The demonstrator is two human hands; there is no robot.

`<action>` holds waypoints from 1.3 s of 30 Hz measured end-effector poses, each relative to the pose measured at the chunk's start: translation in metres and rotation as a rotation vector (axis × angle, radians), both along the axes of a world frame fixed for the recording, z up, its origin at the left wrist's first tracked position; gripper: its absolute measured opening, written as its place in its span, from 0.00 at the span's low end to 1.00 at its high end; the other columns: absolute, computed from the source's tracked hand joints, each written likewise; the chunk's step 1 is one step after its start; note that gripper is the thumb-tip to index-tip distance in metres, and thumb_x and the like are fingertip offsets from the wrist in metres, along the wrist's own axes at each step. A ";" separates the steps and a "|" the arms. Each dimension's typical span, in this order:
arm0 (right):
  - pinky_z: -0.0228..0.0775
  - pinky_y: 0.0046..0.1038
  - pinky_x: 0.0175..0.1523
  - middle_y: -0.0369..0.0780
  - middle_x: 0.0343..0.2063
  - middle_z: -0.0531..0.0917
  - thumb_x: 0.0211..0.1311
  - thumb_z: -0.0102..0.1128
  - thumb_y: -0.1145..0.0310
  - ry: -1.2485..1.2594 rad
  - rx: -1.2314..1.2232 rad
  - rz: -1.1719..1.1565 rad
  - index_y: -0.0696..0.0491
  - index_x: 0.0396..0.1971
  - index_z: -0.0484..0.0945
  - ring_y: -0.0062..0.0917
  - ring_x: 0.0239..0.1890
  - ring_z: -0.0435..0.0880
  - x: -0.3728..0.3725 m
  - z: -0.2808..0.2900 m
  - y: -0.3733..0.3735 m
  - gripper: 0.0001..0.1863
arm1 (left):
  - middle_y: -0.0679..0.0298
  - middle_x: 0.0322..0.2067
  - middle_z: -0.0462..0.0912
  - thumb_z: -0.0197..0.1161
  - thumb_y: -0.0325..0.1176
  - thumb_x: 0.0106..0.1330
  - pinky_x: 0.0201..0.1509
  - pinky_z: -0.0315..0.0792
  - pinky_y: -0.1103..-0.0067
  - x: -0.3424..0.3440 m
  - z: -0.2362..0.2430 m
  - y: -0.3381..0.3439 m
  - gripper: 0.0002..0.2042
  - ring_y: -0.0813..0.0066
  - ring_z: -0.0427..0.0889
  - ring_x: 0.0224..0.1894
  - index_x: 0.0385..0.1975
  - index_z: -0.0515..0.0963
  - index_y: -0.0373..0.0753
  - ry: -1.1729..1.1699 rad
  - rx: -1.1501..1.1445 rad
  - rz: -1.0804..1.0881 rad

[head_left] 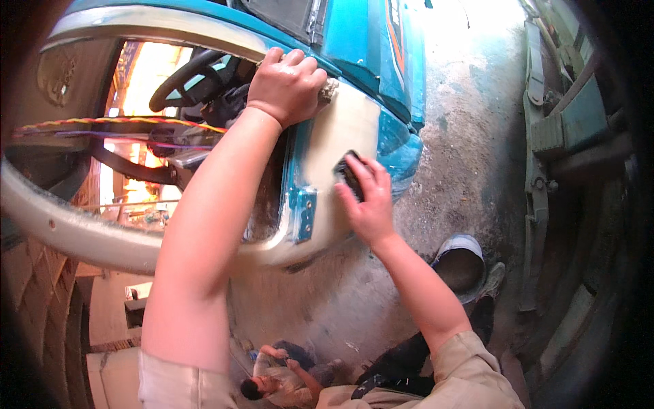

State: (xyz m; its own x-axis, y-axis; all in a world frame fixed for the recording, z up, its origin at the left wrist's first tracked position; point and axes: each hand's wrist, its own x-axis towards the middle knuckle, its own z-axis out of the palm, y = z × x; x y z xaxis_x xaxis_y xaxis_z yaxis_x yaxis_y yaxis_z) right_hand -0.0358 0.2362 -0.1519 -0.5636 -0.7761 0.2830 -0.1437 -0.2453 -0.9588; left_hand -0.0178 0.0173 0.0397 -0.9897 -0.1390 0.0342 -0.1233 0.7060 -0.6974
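My left hand [287, 85] is closed in a fist at the upper corner of a vehicle cab's window opening. A crumpled greyish rag [329, 93] pokes out from under its fingers. My right hand [368, 198] lies lower and to the right, its fingers and thumb around a dark sanding block [349, 176]. That block rests against the cream-coated corner panel [334, 140] of the blue cab [347, 37]. Beside the panel, along the opening's edge, sits a blue hinge plate [305, 215] with bolt holes.
Twisted coloured wires [122, 123] stretch across the opening, before a steering wheel [184, 78]. A white bucket [469, 240] stands on the rough floor [463, 143] to the right. Below, another person [279, 382] sits low down. Metal frame parts [535, 163] line the right side.
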 end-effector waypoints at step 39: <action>0.70 0.43 0.64 0.49 0.51 0.80 0.58 0.78 0.61 0.022 -0.025 -0.175 0.49 0.54 0.87 0.44 0.54 0.77 0.040 0.025 -0.040 0.23 | 0.71 0.31 0.83 0.74 0.53 0.53 0.50 0.72 0.67 0.011 -0.005 -0.007 0.14 0.67 0.84 0.39 0.25 0.81 0.52 0.192 0.035 -0.081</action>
State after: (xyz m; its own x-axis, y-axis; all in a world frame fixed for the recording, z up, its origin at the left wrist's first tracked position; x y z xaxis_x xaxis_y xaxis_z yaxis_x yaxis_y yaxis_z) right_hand 0.0041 0.1965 -0.1270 -0.6831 -0.6592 0.3146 -0.2069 -0.2384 -0.9489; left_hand -0.0068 0.0099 0.0343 -0.9735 -0.0638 0.2197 -0.1934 0.7423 -0.6415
